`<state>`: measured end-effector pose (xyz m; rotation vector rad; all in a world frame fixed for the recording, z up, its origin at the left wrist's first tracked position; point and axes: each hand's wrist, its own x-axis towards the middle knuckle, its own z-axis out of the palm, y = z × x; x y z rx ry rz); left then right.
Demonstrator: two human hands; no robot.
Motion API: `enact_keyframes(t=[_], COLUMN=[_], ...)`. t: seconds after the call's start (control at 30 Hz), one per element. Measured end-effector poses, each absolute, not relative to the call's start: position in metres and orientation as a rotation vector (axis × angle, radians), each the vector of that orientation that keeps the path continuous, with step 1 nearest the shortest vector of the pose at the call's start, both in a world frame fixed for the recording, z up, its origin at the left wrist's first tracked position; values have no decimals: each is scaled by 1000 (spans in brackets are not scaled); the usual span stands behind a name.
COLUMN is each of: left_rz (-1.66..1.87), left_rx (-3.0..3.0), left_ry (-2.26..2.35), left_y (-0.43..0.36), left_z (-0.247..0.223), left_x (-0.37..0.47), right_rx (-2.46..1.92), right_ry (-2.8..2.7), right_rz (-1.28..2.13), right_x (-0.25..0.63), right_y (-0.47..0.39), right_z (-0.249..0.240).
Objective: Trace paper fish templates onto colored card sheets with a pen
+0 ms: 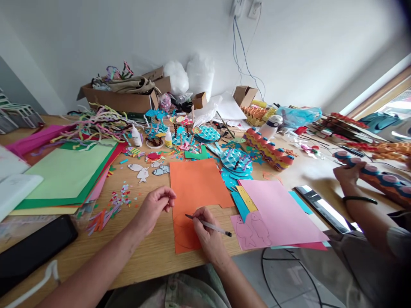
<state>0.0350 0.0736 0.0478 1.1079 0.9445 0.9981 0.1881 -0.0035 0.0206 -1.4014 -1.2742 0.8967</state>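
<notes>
An orange sheet of paper (199,182) lies before me, a notch cut in its lower right side. Between the fingers of my right hand (210,237) is a pen (213,226), its tip near the sheet's lower left part. Faint curved lines show there, partly behind that hand. My left hand (157,207) is at the sheet's left edge, fingers curled in, with nothing visible in them. Right of the sheet, a pink sheet (279,209) carries drawn fish outlines. White paper fish cutouts (141,172) and a pile of paper scraps (120,199) lie to the left.
A phone (35,250) and stacked coloured paper (64,171) are at left. Glue bottles (136,136), pipe cleaners (96,124) and blue paper fish (236,160) stand or lie behind. At right, another person's hand (349,173) holds a painted egg-carton strip (382,179), near a tablet-like device (323,209).
</notes>
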Motion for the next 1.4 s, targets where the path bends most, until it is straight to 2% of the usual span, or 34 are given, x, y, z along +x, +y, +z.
enact_keyframes(t=[0.3,0.57,0.77,0.97,1.4], left_rz=[1168,1322,1359,1195,1155], left_rx=[655,673,917,1397,2017], left_ry=[762,712,770,856,1027], left_y=[120,149,140,116,103], left_z=[53,62,62,58,28], left_x=[76,82,67,52,45], right_rx=[-1377,-1380,-1353,-1333,-1321], right_ry=[-1229,-1232,-1195,-1154,-1149], right_rz=[953,937,994,1027,1009], right_x=[190,188,188,189,191], right_y=[-3,-3,-2,-1,-3], right_z=[17,19,21,19,15])
